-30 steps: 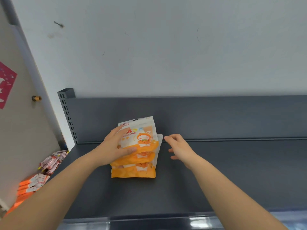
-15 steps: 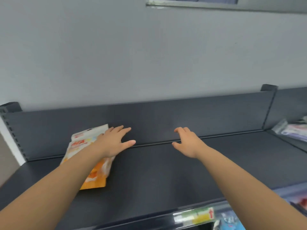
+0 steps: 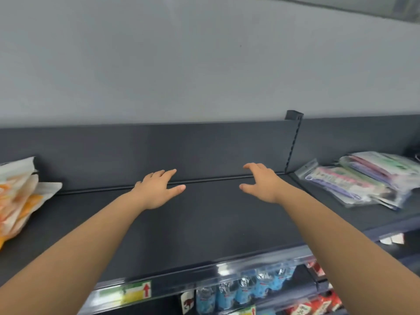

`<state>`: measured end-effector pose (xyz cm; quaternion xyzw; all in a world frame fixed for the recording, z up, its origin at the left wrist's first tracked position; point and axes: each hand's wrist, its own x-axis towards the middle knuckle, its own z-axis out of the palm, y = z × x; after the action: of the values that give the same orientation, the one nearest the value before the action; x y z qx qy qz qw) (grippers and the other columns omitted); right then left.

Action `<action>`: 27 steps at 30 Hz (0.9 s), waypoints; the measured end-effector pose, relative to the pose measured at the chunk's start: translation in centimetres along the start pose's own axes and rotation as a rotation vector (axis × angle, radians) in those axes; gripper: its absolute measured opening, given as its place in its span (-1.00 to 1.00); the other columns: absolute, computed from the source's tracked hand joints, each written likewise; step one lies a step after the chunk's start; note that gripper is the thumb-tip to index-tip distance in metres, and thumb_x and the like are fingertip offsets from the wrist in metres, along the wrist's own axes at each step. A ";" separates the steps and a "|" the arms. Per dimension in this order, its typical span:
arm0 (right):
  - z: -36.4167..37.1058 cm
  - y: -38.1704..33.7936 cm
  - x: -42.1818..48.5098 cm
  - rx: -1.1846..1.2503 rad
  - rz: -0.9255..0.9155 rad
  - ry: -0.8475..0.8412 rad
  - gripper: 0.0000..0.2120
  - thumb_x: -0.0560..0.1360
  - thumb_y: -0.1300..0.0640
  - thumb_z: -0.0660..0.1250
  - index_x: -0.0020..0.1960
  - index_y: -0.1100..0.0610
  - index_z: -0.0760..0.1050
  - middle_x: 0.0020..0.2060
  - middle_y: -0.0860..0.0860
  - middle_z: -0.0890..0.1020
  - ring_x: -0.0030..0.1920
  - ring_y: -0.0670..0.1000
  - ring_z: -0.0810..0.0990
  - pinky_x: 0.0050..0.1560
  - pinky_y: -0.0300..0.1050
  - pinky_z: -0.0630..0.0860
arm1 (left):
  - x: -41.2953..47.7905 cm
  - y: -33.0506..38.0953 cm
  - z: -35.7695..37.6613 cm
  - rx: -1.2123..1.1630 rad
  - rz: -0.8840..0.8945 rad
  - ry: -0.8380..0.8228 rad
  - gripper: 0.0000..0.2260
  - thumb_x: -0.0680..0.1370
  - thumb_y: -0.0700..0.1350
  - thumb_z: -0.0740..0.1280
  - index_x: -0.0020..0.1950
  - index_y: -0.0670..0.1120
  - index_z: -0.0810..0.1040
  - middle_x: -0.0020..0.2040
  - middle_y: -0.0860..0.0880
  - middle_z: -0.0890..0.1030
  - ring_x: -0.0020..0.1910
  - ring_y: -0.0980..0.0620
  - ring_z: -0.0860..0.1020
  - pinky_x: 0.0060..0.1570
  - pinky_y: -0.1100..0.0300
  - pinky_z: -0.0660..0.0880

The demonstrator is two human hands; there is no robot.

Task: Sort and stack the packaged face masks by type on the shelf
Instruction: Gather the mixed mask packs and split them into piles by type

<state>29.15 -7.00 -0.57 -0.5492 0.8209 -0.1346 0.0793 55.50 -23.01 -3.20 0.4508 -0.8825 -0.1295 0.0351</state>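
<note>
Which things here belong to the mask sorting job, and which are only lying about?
Job: orange packs; clear packs; dark shelf; left hand; right hand, both empty.
Lying about: blue bottles below; red packets below; shelf-edge label.

Even soft light, edges seemingly motion-blurred
</note>
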 end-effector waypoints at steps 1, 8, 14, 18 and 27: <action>-0.2 0.9 0.0 0.043 0.012 0.000 -0.36 0.55 -0.13 0.28 0.54 0.00 0.13 0.50 0.03 0.23 0.46 0.14 0.22 0.36 0.10 0.35 | 0.2 1.1 0.1 -0.007 0.000 0.001 -0.32 0.56 0.38 0.06 0.61 0.15 -0.02 0.62 0.00 0.06 0.59 -0.09 0.01 0.50 -0.19 0.07; -0.8 5.4 -0.2 0.065 0.056 0.025 -0.33 0.53 -0.14 0.31 0.54 0.01 0.14 0.49 0.06 0.25 0.46 0.16 0.24 0.38 0.10 0.33 | 2.7 4.9 0.8 0.041 0.042 -0.016 -0.29 0.55 0.37 0.09 0.61 0.10 -0.02 0.62 -0.01 0.07 0.59 -0.11 0.02 0.47 -0.20 0.11; -2.0 8.3 -0.1 -0.017 0.105 0.063 -0.35 0.54 -0.12 0.30 0.53 0.02 0.15 0.48 0.08 0.28 0.44 0.19 0.27 0.37 0.13 0.34 | 6.2 7.5 0.8 -0.012 0.106 -0.005 -0.33 0.58 0.34 0.05 0.61 0.08 0.02 0.61 0.00 0.10 0.58 -0.11 0.05 0.48 -0.22 0.11; -2.1 10.9 -0.6 -0.051 0.161 0.102 -0.32 0.50 -0.19 0.29 0.53 0.02 0.17 0.45 0.08 0.32 0.42 0.18 0.31 0.35 0.16 0.36 | 8.4 9.0 1.4 -0.062 0.121 0.011 -0.36 0.59 0.32 0.03 0.60 0.07 0.06 0.60 -0.02 0.13 0.57 -0.14 0.08 0.48 -0.22 0.13; -2.9 18.3 -1.2 -0.031 0.239 0.108 -0.34 0.48 -0.17 0.31 0.48 0.03 0.23 0.42 0.09 0.36 0.40 0.18 0.33 0.34 0.15 0.37 | 10.2 12.3 3.9 -0.160 0.125 -0.048 -0.39 0.60 0.32 -0.04 0.59 0.05 0.10 0.59 -0.07 0.17 0.57 -0.16 0.09 0.50 -0.20 0.09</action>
<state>12.73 1.06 -3.49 -0.4404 0.8857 -0.1409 0.0422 39.08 -23.53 -4.26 0.3873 -0.8963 -0.2080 0.0577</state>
